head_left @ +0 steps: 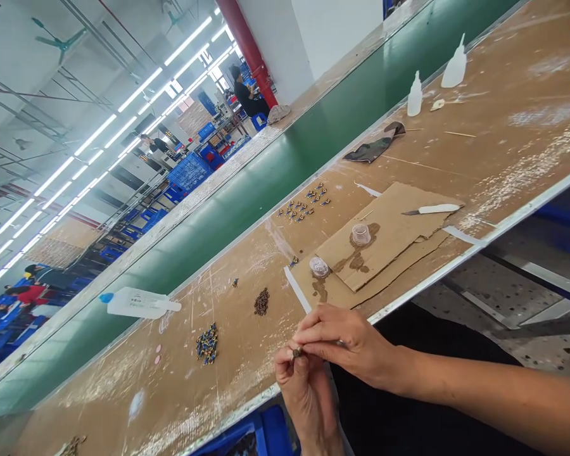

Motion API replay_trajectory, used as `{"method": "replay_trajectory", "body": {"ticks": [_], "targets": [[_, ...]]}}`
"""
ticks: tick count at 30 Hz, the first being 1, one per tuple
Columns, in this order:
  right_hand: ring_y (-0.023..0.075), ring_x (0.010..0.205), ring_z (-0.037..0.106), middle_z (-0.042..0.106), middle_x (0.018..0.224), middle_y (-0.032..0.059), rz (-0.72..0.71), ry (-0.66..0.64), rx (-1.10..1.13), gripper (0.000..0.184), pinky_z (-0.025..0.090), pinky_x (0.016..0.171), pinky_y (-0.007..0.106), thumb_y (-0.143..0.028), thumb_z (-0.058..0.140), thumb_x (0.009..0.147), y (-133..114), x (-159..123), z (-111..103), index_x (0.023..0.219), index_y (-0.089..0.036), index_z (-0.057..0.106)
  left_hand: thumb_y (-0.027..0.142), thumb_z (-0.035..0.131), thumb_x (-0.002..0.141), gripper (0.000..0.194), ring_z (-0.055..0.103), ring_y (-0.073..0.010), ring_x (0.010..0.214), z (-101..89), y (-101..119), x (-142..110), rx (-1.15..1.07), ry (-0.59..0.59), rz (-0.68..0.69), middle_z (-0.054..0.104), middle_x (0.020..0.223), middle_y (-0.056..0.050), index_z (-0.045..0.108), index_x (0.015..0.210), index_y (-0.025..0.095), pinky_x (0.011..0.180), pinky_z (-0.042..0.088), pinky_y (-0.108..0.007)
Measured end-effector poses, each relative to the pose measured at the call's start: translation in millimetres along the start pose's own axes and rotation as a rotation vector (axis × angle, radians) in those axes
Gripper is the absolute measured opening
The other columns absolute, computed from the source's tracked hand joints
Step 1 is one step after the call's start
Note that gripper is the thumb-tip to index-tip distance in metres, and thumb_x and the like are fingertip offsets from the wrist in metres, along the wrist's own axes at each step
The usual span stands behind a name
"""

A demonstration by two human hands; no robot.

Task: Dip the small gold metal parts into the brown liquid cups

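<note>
My left hand (304,386) pinches a tiny dark and brass part (296,351) at the near edge of the brown workbench (185,380). My right hand (346,342) closes its fingers against the same part from the right, holding a thin stick-like tool I can barely see. On the bench just beyond lie a heap of small blue-and-brass parts (207,344), a heap of dark ring parts (261,301), and rows of finished small parts (304,204) farther back.
A white glue bottle with a blue cap (135,303) lies by the green conveyor belt (247,196). Cardboard sheets (384,244) carry two clear little cups (360,234) and a white-handled knife (432,209). Two white squeeze bottles (414,95) and a dark rag (373,147) sit farther right. Other people work in the distance.
</note>
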State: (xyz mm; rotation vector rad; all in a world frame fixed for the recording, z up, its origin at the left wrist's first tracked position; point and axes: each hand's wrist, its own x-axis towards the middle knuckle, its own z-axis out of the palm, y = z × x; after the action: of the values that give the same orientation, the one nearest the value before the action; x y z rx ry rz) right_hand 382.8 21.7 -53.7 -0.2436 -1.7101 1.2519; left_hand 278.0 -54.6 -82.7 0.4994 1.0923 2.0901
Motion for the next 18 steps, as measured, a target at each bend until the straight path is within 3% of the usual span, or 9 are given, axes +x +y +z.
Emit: {"method": "replay_trajectory", "body": {"ticks": [10, 13, 16, 18], "targets": [[0.009, 0.084, 0.059, 0.064, 0.088, 0.0044, -0.057, 0.015, -0.044, 0.018, 0.049, 0.077, 0.019, -0.022, 0.054, 0.09, -1.6, -1.8, 0.2, 0.099, -0.018, 0.069, 0.025, 0.085, 0.053, 0.02, 0.065, -0.0065, 0.067, 0.6, 0.9, -1.6, -0.04, 0.01, -0.016, 0.068, 0.067, 0.008, 0.069, 0.065, 0.027, 0.066, 0.053, -0.016], [0.0097, 0.083, 0.059, 0.064, 0.088, 0.0038, 0.087, -0.003, 0.03, 0.017, 0.048, 0.075, 0.02, -0.023, 0.056, 0.088, -0.1, -0.3, -1.9, 0.096, -0.018, 0.07, 0.027, 0.085, 0.054, 0.02, 0.067, -0.0086, 0.068, 7.2, 1.8, -2.6, -0.01, 0.064, -0.01, 0.071, 0.071, 0.004, 0.07, 0.068, 0.025, 0.066, 0.054, -0.017], [0.0112, 0.08, 0.059, 0.063, 0.087, 0.0034, 0.349, -0.015, 0.158, 0.02, 0.047, 0.072, 0.022, -0.03, 0.055, 0.088, 2.2, 2.6, -6.7, 0.092, -0.016, 0.069, 0.029, 0.085, 0.053, 0.023, 0.068, -0.0102, 0.067, 17.9, 5.2, -5.6, 0.11, 0.233, 0.009, 0.072, 0.071, 0.0, 0.071, 0.07, 0.02, 0.067, 0.054, -0.019], [0.0123, 0.08, 0.059, 0.064, 0.087, 0.0041, 0.441, -0.006, 0.202, 0.025, 0.047, 0.073, 0.023, -0.035, 0.054, 0.088, 4.1, 4.6, -10.2, 0.091, -0.015, 0.068, 0.03, 0.086, 0.051, 0.027, 0.067, -0.0106, 0.064, 24.8, 7.9, -9.1, 0.206, 0.343, 0.059, 0.072, 0.068, -0.001, 0.071, 0.069, 0.017, 0.066, 0.054, -0.018]]}}
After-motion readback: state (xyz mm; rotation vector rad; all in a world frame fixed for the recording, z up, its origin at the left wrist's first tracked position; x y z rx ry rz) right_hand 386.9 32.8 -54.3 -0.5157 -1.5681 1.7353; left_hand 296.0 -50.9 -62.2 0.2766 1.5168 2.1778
